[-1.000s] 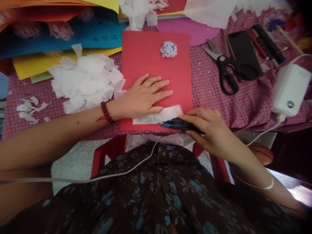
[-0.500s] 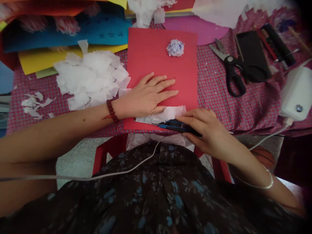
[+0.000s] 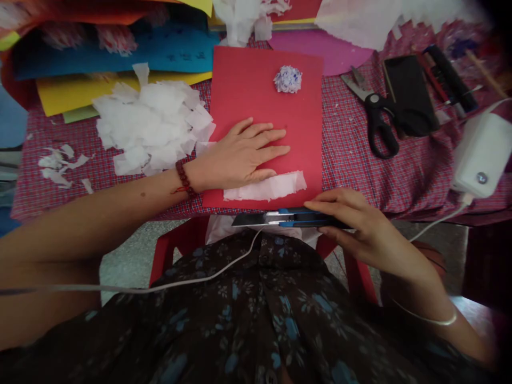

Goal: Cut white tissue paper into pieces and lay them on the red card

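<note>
My left hand (image 3: 244,154) lies flat on a sheet of red card (image 3: 248,74), fingers spread, with its thumb by the upper edge of a folded strip of white tissue paper (image 3: 276,188). My right hand (image 3: 348,218) is wrapped round a black and blue utility knife (image 3: 304,217). The knife's long blade (image 3: 248,219) points left, just off the card's near edge and apart from the tissue. A blue-speckled white paper ball (image 3: 288,79) rests on the card's upper right.
Left of the card sits a heap of white tissue squares (image 3: 156,122), with paper scraps (image 3: 60,165) beyond. On the right lie black scissors (image 3: 378,114), a dark phone-like slab (image 3: 412,90), pens (image 3: 452,74) and a white power bank (image 3: 482,149). A cable (image 3: 208,280) crosses my lap.
My right hand has drawn the utility knife back from the tissue strip, off the card's near edge, baring the blade. My left hand stays in place on the card.
</note>
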The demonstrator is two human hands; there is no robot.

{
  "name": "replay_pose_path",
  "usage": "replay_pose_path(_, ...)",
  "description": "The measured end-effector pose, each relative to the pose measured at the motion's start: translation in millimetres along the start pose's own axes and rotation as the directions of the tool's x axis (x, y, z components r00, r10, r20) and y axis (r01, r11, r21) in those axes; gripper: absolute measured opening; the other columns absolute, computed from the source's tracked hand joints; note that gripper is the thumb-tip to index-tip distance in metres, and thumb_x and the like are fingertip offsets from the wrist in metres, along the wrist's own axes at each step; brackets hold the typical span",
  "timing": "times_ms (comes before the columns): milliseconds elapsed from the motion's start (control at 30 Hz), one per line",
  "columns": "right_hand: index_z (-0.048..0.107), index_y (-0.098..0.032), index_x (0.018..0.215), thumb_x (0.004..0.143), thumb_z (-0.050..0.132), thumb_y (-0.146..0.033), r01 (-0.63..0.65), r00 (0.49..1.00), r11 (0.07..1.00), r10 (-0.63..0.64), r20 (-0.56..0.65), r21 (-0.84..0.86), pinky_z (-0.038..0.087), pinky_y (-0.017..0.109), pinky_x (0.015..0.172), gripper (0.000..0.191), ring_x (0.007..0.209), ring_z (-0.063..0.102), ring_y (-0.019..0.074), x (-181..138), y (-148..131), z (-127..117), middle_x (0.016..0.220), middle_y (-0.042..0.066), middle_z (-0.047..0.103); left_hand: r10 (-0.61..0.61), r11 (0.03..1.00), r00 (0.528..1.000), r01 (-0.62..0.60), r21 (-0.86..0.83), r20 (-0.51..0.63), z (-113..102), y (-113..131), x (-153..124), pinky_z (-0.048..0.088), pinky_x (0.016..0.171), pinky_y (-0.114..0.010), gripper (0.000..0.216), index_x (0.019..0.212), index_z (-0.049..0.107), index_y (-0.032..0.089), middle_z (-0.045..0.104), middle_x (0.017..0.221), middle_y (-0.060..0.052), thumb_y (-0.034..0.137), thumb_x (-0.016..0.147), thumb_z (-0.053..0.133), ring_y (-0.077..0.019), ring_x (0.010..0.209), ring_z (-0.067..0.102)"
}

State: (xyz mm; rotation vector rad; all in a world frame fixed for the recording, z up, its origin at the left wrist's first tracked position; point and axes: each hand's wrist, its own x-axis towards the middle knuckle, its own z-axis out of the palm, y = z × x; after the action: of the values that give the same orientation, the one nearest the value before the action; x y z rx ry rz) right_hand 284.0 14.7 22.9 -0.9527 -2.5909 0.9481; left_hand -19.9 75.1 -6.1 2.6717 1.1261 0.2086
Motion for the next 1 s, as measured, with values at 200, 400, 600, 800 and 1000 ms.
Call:
replay_pose_path(200,0.059,-0.029,0.135,0.091,0.064,-0.024,-0.168,0.875,0.985,0.171,-0.453,0.048,0.051,0.050,0.093,0.045,0.107,0.061,0.0287,-19,14,-8,0.115,0.008,0.064,-0.069,0.965,0.992,0.039,-0.258,-0.106,-6,-10,0,0.030,0.116,-0.045,0.052,0.125,0.065,0.021,0.057,0.144,-0.009,0.051,0.102,0.029,-0.0267,0.135,0.049)
replay_pose_path(400,0.064,-0.021,0.129,0.088,0.062,-0.024,-0.252,0.820,0.961,0.148,-0.554,-0.116,0.051,0.053,0.095,0.041,0.107,0.062,0.0302,-6,49,-2,0.113,0.012,0.065,-0.117,0.951,0.986,0.076,-0.300,-0.121,-17,6,-6,0.042,0.103,-0.043,0.049,0.104,0.070,0.016,0.068,0.115,-0.012,0.051,0.099,0.036,-0.0256,0.112,0.060)
replay_pose_path(600,0.063,-0.019,0.128,0.088,0.060,-0.023,-0.245,0.809,0.958,0.117,-0.576,-0.150,0.051,0.052,0.094,0.040,0.106,0.062,0.0294,2,60,7,0.113,0.012,0.064,-0.229,0.973,0.973,0.229,-0.008,0.034,-26,56,-35,0.044,0.103,-0.049,0.055,0.133,0.054,0.017,0.058,0.132,-0.017,0.046,0.088,0.063,-0.0326,0.120,0.054)
replay_pose_path(800,0.061,-0.015,0.128,0.092,0.056,-0.022,-0.275,0.809,0.922,0.069,-0.583,-0.273,0.052,0.051,0.089,0.038,0.104,0.061,0.0311,3,63,15,0.114,0.015,0.065,-0.517,0.837,0.845,0.532,-0.124,0.139,-18,76,-42,0.053,0.080,-0.040,0.018,0.106,0.059,0.022,0.070,0.104,-0.011,0.030,0.090,0.056,-0.0278,0.094,0.069)
replay_pose_path(1000,0.062,-0.020,0.129,0.091,0.058,-0.023,-0.256,0.792,0.930,0.045,-0.609,-0.264,0.052,0.049,0.084,0.038,0.101,0.063,0.0311,4,65,19,0.113,0.013,0.067,-0.496,0.812,0.829,0.548,-0.200,0.260,-24,73,-32,0.043,0.062,-0.030,0.012,0.071,0.048,0.022,0.064,0.074,-0.002,0.021,0.083,0.046,-0.0192,0.069,0.061)
